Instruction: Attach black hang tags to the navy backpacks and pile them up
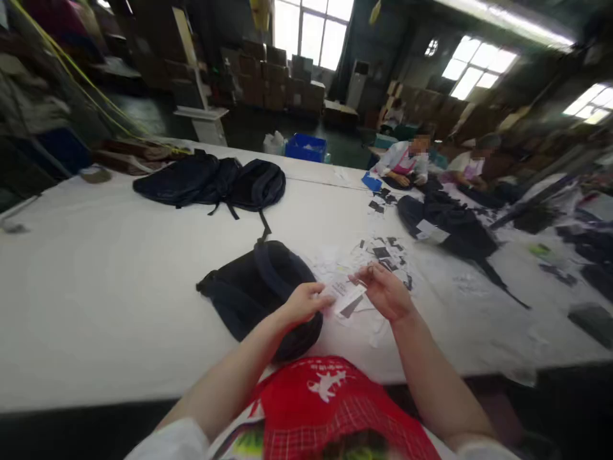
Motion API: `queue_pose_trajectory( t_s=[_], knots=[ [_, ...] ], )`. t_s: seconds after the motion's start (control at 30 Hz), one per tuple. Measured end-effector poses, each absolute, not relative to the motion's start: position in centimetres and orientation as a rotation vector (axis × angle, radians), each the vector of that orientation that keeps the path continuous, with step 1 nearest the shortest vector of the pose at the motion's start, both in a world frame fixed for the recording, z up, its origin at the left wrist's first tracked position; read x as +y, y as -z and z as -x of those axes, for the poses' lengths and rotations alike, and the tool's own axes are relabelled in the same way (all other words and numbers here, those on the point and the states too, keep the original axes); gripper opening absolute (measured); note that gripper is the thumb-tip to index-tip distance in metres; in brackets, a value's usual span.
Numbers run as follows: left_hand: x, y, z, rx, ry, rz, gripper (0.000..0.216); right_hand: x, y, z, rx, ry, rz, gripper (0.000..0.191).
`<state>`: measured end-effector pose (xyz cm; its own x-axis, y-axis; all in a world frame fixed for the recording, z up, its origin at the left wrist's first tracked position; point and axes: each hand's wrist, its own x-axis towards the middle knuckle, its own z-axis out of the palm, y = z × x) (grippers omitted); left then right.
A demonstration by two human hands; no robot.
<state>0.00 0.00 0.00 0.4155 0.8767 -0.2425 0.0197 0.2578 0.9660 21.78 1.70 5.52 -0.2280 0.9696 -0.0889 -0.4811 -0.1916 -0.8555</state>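
Note:
My left hand [304, 301] and my right hand [383, 291] meet over the white table [96, 281], both pinching a small white paper tag [345, 295] between their fingers. The fingers of each hand are closed on the tag. Just left of my hands lies a dark navy backpack [261, 291] with its straps up. Beyond my right hand is a scatter of small white and black tags [383, 252] on the table.
Two more dark backpacks [211, 182] lie at the far side of the table. A heap of dark bags [450, 227] sits to the right. Two people sit working at the far right [407, 163]. A blue crate [305, 147] and stacked cartons stand behind.

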Motion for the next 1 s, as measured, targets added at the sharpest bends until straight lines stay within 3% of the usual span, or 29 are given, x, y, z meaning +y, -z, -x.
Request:
queue_pose_trajectory(
  t_s=[0.37, 0.63, 0.8, 1.0],
  knots=[
    [0.8, -0.5, 0.0, 0.927, -0.840, -0.973, 0.049, 2.2, -4.5, -21.5, -0.914, -1.692, 0.975, 0.017],
    [0.1, -2.0, -1.4, 0.973, -0.906, -0.974, 0.038, 2.5, -1.4, -18.7, -0.891, -1.465, 1.141, 0.029],
    [-0.5, -2.7, -2.0, 0.902, -0.942, -0.965, 0.026, 2.8, -1.0, -19.1, -0.890, -1.747, 1.022, 0.044],
    [-0.4, -2.2, -2.0, 0.840, -0.906, -0.891, 0.031, 2.7, -0.9, -19.1, -0.877, -1.892, 0.925, 0.046]
  ],
)
